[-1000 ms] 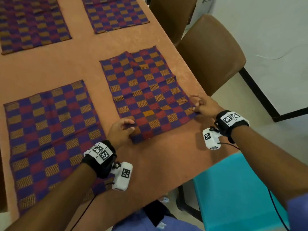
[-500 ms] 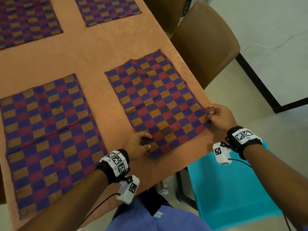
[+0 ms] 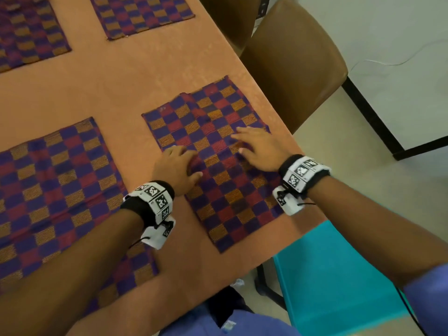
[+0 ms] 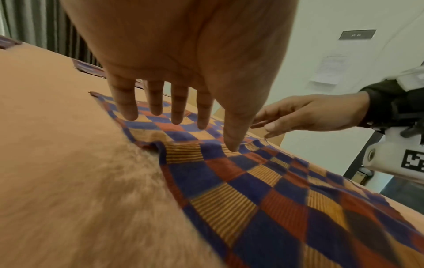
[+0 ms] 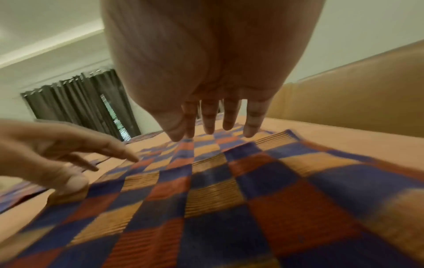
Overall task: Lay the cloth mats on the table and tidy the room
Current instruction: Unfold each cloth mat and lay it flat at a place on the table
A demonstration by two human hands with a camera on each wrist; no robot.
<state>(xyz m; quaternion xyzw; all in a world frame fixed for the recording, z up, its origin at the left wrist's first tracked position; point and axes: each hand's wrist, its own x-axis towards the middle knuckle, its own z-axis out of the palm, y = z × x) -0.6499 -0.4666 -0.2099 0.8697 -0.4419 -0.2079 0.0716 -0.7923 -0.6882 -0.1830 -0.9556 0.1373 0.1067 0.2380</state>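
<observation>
A checked cloth mat point(image 3: 225, 190) in purple, red and orange lies near the right edge of the orange table point(image 3: 126, 76). My left hand point(image 3: 178, 163) lies over its left side with fingers straight, and my right hand point(image 3: 257, 149) lies over its middle, fingers spread. The left wrist view shows the mat point(image 4: 263, 181) with a small ripple at its left edge and my left hand point(image 4: 174, 112) just over it. In the right wrist view my right hand point(image 5: 220, 125) hovers flat over the mat point(image 5: 229, 190). A second mat point(image 3: 53, 190) lies flat to the left.
Two more mats point(image 3: 143, 15) point(image 3: 26, 32) lie at the far end of the table. Two brown chairs point(image 3: 293, 59) stand along the right side. A teal seat point(image 3: 339, 275) stands at the near right corner. Dark curtains point(image 5: 82, 101) hang across the room.
Both hands let go of the mat's near corners and moved forward over its middle with fingers flat. The mat has been pulled closer to the near edge.
</observation>
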